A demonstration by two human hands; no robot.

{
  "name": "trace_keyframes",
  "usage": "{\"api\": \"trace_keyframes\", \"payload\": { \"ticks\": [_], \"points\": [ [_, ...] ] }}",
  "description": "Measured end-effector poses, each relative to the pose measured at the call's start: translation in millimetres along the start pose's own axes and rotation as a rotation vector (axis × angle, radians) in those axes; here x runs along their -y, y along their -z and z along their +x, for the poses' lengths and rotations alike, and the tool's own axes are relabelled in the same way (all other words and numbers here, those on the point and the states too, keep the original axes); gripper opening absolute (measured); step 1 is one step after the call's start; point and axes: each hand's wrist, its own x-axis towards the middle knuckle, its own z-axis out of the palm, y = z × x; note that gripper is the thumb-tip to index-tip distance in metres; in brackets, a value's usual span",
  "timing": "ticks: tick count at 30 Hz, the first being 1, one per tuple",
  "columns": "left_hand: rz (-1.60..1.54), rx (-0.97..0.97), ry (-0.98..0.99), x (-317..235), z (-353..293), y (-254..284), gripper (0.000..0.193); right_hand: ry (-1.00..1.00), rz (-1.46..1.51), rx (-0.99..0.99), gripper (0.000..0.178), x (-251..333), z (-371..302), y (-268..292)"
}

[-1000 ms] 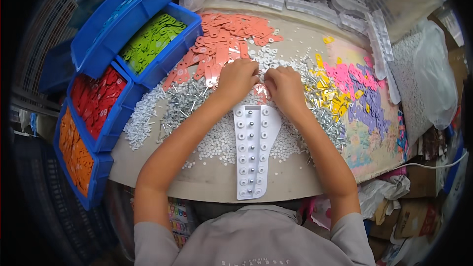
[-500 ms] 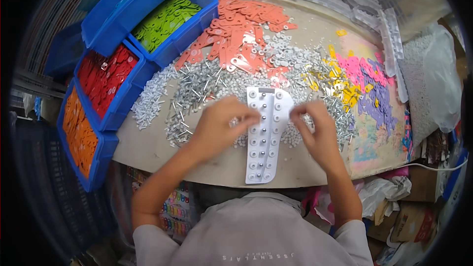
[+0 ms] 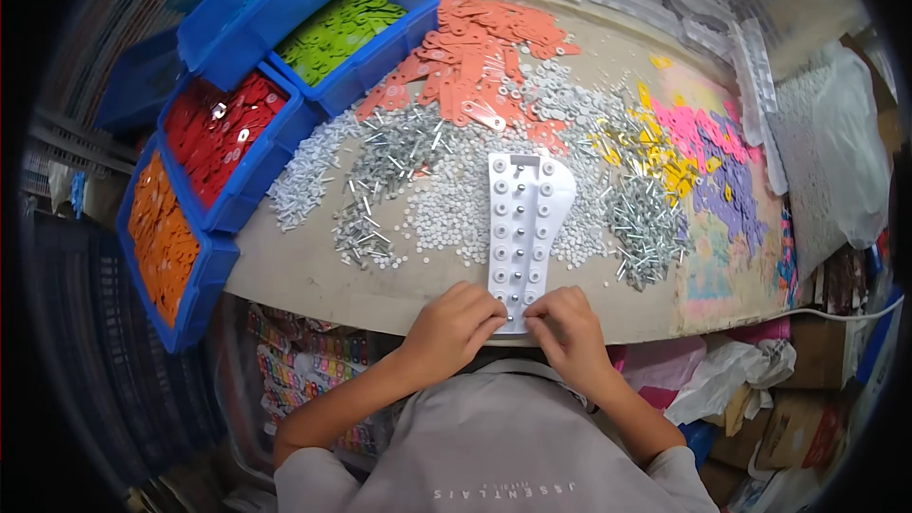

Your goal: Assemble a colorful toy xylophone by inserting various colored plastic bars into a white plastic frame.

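Note:
A white plastic jig [image 3: 560, 192] lies on the worktable, with a row of metal pins [image 3: 520, 230] down its middle. White ring-shaped pieces [image 3: 500, 187] sit in rows on both sides of the pins. My left hand [image 3: 452, 331] is at the jig's near left corner, thumb and finger pinched together. At the near right corner my right hand [image 3: 572, 334] pinches in the same way. Whatever lies between the fingertips of either hand is too small or hidden to make out.
Blue bins with red [image 3: 228, 138], orange [image 3: 163, 237] and green [image 3: 340, 33] flat tabs stand at left. Beyond the jig lie coral tabs [image 3: 465, 52], metal pins [image 3: 646, 228] and white small parts [image 3: 304, 176]. Yellow, pink and purple tabs [image 3: 727, 195] spread at right.
Both hands have moved toward me, from beside the jig's upper half to its near end. Within the view, the bins and the jig have shifted slightly right.

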Motion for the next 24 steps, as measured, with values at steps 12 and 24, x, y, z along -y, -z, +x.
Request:
{"api": "trace_keyframes", "payload": {
  "ticks": [12,24],
  "points": [
    [-0.051,-0.072,0.032,4,-11,-10,0.012,0.157,-0.12,-0.062,0.018,-1,-3,-8],
    [0.359,-0.212,-0.429,31,-20,-22,0.017,0.336,-0.248,-0.152,0.021,-24,-13,-20]
  ]
}}
